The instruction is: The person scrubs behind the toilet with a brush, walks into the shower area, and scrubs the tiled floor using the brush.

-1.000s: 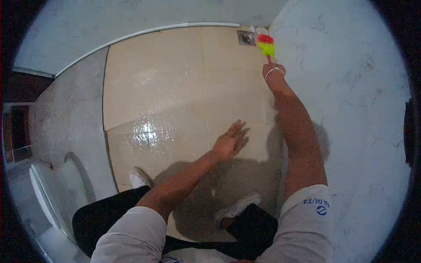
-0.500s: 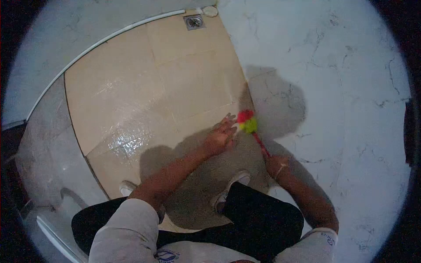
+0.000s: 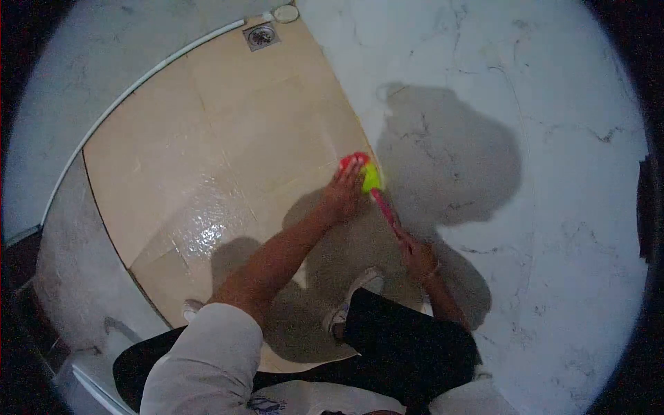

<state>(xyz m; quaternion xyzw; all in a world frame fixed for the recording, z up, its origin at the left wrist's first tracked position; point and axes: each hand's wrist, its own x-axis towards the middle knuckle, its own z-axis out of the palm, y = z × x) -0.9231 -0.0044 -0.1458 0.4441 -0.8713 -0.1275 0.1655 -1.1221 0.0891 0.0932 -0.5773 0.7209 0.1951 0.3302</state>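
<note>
A scrub brush with a red and yellow-green head (image 3: pixel 372 178) and a pinkish-red handle (image 3: pixel 386 209) is held low, where the beige floor meets the marbled wall. My right hand (image 3: pixel 417 257) is closed round the handle's near end. My left hand (image 3: pixel 342 195) lies on the brush head, its fingers curled over the red part. The bristles are hidden, and I cannot tell whether they touch the floor or the wall.
Wet beige floor tiles (image 3: pixel 204 232) shine at left. A square metal drain (image 3: pixel 261 37) and a round pale disc (image 3: pixel 286 14) lie in the far corner. The marbled wall (image 3: pixel 553 166) bounds the right; a white pipe-like strip (image 3: pixel 138 81) edges the left. My shoe (image 3: pixel 366 282) stands on the floor.
My left hand has gone from beside the brush head, fingers spread, to resting over it. The brush and my right hand appear slightly farther left and up as the view has shifted.
</note>
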